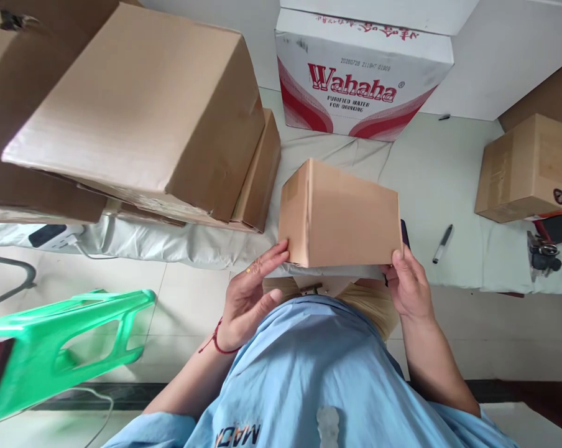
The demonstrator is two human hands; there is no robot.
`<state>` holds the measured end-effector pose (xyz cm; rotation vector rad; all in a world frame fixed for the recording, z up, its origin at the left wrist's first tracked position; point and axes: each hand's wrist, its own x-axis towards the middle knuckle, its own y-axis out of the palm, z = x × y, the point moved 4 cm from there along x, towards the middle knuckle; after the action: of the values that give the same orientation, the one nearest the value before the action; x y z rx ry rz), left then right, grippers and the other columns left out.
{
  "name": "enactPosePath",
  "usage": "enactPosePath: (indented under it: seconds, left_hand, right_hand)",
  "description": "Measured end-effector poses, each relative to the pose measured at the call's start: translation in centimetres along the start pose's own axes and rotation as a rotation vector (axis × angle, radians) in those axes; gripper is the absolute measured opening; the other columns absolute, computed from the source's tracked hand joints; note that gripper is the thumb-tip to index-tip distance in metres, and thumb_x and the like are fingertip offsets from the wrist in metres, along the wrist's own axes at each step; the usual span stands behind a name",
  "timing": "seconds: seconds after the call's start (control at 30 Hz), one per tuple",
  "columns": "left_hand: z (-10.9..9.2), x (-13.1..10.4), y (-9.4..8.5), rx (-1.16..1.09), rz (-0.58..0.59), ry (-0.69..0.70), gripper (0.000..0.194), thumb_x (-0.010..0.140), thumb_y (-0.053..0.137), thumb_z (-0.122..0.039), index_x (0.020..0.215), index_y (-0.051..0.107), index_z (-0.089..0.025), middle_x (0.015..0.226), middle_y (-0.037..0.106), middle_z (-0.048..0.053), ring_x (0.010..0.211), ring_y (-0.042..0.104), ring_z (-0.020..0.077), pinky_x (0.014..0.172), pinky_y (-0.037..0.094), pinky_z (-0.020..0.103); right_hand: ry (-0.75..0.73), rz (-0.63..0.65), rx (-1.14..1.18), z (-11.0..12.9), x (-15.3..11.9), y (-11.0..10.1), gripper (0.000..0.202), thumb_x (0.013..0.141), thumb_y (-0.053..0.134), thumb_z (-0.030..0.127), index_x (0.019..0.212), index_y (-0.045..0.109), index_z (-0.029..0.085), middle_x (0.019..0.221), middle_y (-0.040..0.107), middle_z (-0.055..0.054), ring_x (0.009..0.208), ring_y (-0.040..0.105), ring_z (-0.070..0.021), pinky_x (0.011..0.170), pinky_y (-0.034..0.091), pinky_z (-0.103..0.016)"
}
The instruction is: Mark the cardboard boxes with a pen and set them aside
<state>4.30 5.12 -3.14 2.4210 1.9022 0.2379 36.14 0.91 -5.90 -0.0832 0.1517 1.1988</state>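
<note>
A small brown cardboard box (353, 218) sits at the front edge of the covered table, its side faces toward me. My left hand (255, 292) touches the box's lower left edge with its fingertips, the thumb held apart and the palm free. At the lower right corner of the box, my right hand (409, 280) pinches the edge between thumb and fingers. Part of a dark object (405, 233) shows behind the box's right side; what it is cannot be made out.
Large cardboard boxes (136, 93) are stacked on the left. A white and red Wahaba carton (360, 81) stands behind. To the right lie a pen (442, 244), another brown box (518, 168) and keys (544, 255). A green stool (76, 336) is at lower left.
</note>
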Motion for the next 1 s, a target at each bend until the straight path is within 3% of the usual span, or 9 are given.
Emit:
enactPosePath:
  seconds: [0.07, 0.13, 0.27, 0.4, 0.6, 0.73, 0.87, 1.0]
  left_hand:
    - [-0.8, -0.1, 0.6, 0.068, 0.039, 0.092, 0.047, 0.097, 0.079, -0.031, 0.144, 0.078, -0.029, 0.159, 0.068, 0.012, 0.158, 0.055, 0.0368, 0.135, 0.04, 0.053]
    - [-0.6, -0.2, 0.9, 0.051, 0.003, 0.117, 0.042, 0.102, 0.073, -0.033, 0.144, 0.077, -0.029, 0.159, 0.067, 0.012, 0.158, 0.054, 0.0339, 0.134, 0.041, 0.051]
    - [1.8, -0.5, 1.3, -0.094, -0.102, 0.006, 0.042, 0.103, 0.073, -0.044, 0.143, 0.074, -0.031, 0.158, 0.065, 0.011, 0.152, 0.058, 0.0317, 0.127, 0.05, 0.048]
    - [3.5, -0.7, 1.2, -0.228, -0.178, -0.129, 0.044, 0.096, 0.081, -0.048, 0.137, 0.075, -0.033, 0.144, 0.073, 0.008, 0.138, 0.068, 0.0272, 0.119, 0.057, 0.045]
    - [4.2, 0.2, 0.7, -0.356, -0.291, -0.222, 0.045, 0.084, 0.091, -0.048, 0.123, 0.078, -0.031, 0.138, 0.071, 0.005, 0.128, 0.069, 0.0215, 0.117, 0.056, 0.036]
    - [4.6, 0.5, 0.6, -0.418, -0.308, -0.263, 0.038, 0.079, 0.094, -0.048, 0.107, 0.076, -0.028, 0.106, 0.068, 0.001, 0.104, 0.069, 0.0174, 0.108, 0.059, 0.033]
    - [4.9, 0.5, 0.3, -0.439, -0.333, -0.314, 0.037, 0.075, 0.097, -0.043, 0.097, 0.075, -0.025, 0.084, 0.056, -0.003, 0.084, 0.062, 0.0135, 0.096, 0.061, 0.028]
    - [4.8, 0.9, -0.2, -0.375, -0.363, -0.331, 0.041, 0.072, 0.099, -0.049, 0.091, 0.076, -0.022, 0.089, 0.067, 0.001, 0.085, 0.066, 0.0159, 0.085, 0.063, 0.029]
  right_hand:
    - [0.021, -0.038, 0.036, 0.4, -0.1, 0.1, 0.056, 0.104, 0.066, 0.062, 0.147, 0.071, 0.028, 0.148, 0.076, -0.009, 0.14, 0.071, -0.0309, 0.115, 0.063, -0.049]
    - [-0.005, -0.057, 0.02, 0.8, -0.5, 0.0, 0.054, 0.105, 0.065, 0.059, 0.149, 0.07, 0.029, 0.151, 0.074, -0.009, 0.145, 0.068, -0.0313, 0.119, 0.06, -0.05]
    - [-0.211, 0.015, -0.123, 2.2, -1.7, -0.5, 0.058, 0.107, 0.063, 0.052, 0.161, 0.06, 0.032, 0.164, 0.064, -0.007, 0.157, 0.057, -0.0324, 0.131, 0.048, -0.054]
    - [-0.438, 0.149, -0.374, 4.7, -3.0, -0.6, 0.069, 0.106, 0.067, 0.039, 0.172, 0.047, 0.034, 0.172, 0.056, -0.009, 0.157, 0.057, -0.0352, 0.129, 0.05, -0.057]
    - [-0.826, 0.268, -0.655, 8.7, -4.2, 0.7, 0.074, 0.098, 0.072, 0.016, 0.168, 0.053, 0.031, 0.169, 0.058, -0.011, 0.15, 0.063, -0.0339, 0.126, 0.052, -0.058]
    - [-0.901, 0.352, -0.732, 9.3, -5.3, 1.9, 0.075, 0.099, 0.072, 0.017, 0.17, 0.049, 0.027, 0.171, 0.055, -0.014, 0.146, 0.066, -0.0322, 0.132, 0.043, -0.066]
    - [-0.977, 0.329, -0.82, 9.2, -6.1, 3.1, 0.081, 0.098, 0.076, 0.015, 0.172, 0.045, 0.024, 0.166, 0.06, -0.017, 0.14, 0.067, -0.0285, 0.133, 0.042, -0.066]
    - [-1.057, 0.213, -0.851, 10.0, -5.9, 3.5, 0.086, 0.094, 0.077, 0.005, 0.173, 0.044, 0.021, 0.157, 0.068, -0.019, 0.138, 0.067, -0.0279, 0.122, 0.056, -0.055]
